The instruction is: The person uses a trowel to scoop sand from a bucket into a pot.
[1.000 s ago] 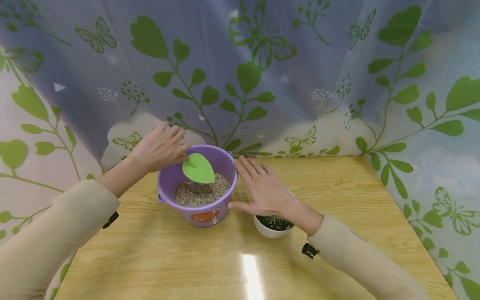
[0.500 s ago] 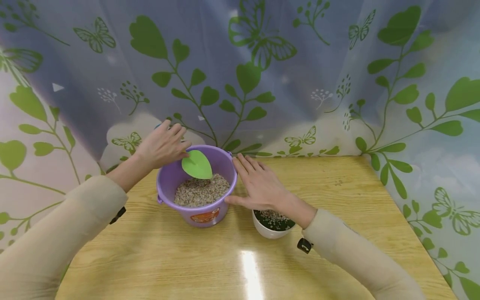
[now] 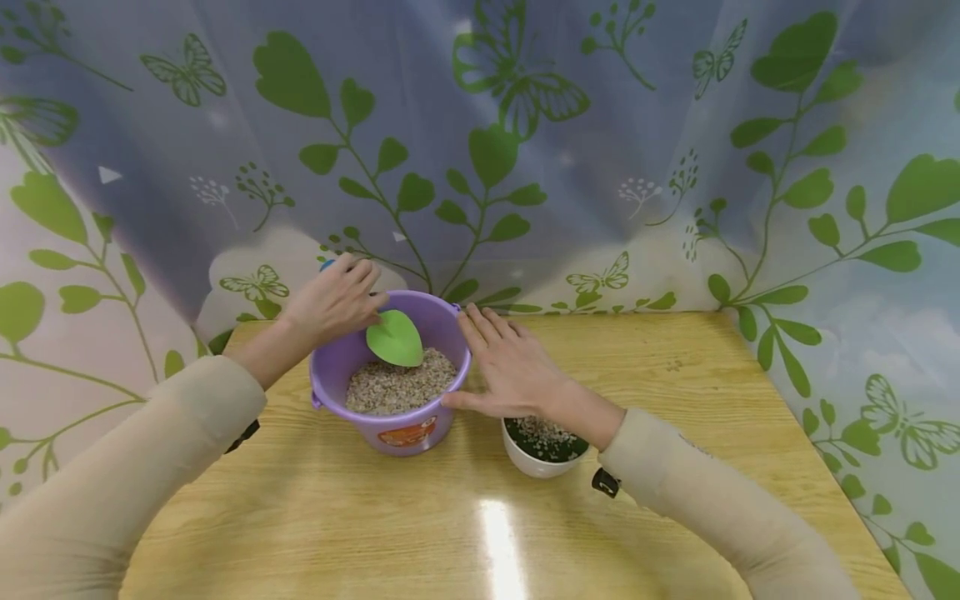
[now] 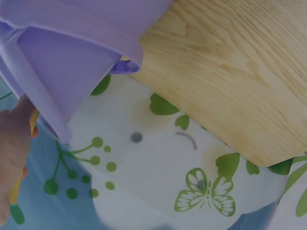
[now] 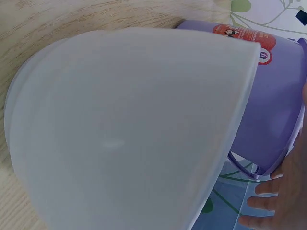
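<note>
My left hand (image 3: 337, 300) grips the yellow handle (image 4: 18, 184) of a small green garden trowel (image 3: 395, 338). The trowel's blade tilts down inside a purple bucket (image 3: 401, 437), its tip just over or at the pale gravel (image 3: 401, 385); contact is hard to tell. With fingers extended, my right hand (image 3: 517, 367) rests against the bucket's right rim, thumb apart from the fingers. Below that hand stands a white bowl (image 3: 540, 468), partly covered by it, with pale gravel scattered over something dark green. In the right wrist view the bowl's white wall (image 5: 124, 120) fills most of the frame.
Both containers stand on a wooden table (image 3: 360, 525). Behind it and at the sides hangs a curtain (image 3: 420, 100) printed with leaves and butterflies, close to the bucket's back. A folded-down bucket handle (image 5: 244, 167) shows in the right wrist view.
The trowel blade rose slightly, then dipped back toward the gravel. My left hand has shifted a little right and down. My right hand has slid slightly left along the bucket's rim.
</note>
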A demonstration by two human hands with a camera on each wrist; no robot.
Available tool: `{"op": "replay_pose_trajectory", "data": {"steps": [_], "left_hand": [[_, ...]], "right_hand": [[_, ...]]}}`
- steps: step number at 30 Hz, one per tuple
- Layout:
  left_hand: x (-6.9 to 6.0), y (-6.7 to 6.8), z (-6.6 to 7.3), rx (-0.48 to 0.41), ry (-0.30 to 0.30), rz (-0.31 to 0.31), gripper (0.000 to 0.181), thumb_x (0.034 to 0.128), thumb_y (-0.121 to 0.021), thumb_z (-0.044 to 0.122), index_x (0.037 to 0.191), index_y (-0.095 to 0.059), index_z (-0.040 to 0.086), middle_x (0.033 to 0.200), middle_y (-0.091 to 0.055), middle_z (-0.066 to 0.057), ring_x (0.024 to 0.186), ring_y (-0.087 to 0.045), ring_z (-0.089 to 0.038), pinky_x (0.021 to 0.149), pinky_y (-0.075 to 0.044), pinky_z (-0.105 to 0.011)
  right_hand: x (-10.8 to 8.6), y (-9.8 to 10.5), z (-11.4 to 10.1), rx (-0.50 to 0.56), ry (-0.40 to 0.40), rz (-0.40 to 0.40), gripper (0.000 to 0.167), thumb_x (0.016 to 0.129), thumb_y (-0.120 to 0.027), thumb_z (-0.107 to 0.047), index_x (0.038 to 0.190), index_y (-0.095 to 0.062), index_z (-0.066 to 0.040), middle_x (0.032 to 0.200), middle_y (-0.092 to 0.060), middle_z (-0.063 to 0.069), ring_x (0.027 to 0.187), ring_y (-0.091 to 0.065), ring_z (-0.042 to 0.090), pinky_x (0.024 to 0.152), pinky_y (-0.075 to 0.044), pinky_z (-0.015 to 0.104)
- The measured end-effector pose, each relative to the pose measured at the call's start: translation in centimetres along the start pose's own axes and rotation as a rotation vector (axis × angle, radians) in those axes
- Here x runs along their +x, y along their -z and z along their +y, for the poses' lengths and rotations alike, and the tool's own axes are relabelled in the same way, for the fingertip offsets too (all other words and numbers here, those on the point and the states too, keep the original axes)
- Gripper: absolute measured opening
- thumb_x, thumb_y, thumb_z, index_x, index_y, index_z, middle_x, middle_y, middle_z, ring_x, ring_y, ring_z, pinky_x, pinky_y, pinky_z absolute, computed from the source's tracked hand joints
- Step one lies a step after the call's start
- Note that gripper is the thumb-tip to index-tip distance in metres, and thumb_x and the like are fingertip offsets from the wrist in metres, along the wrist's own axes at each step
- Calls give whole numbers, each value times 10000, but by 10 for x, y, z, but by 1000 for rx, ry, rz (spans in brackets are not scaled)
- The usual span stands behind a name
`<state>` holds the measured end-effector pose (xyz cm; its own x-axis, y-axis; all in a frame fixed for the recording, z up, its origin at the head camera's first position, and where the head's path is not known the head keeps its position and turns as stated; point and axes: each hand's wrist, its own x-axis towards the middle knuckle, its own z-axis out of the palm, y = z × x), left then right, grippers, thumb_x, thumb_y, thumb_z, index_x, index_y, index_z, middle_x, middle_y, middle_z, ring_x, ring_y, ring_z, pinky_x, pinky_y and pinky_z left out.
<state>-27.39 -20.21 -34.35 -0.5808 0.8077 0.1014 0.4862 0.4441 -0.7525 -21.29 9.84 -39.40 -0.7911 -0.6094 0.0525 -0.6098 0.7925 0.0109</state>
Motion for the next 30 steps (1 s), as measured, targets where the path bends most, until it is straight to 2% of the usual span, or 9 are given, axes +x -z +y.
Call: {"op": "replay_pose_trajectory", "data": {"steps": [7, 30], "left_hand": [[2, -3, 6, 69, 24, 1, 524, 980, -604, 620, 913, -494, 112, 934, -559, -79, 879, -471, -242, 858, -401, -378], [10, -11, 16, 107, 25, 7, 542, 979, -599, 634, 896, -473, 113, 961, -555, -82, 888, -466, -252, 846, -385, -372]], "right_hand": [[2, -1, 0, 11, 10, -21, 1205, 905, -385, -902, 1691, -61, -48, 1771, -118, 183, 1637, -230, 379, 1282, -293, 575], [1, -4, 0, 7, 3, -13, 1201, 904, -388, -900, 1689, -83, -44, 1773, -124, 185, 1635, -238, 382, 1278, -308, 579]]}}
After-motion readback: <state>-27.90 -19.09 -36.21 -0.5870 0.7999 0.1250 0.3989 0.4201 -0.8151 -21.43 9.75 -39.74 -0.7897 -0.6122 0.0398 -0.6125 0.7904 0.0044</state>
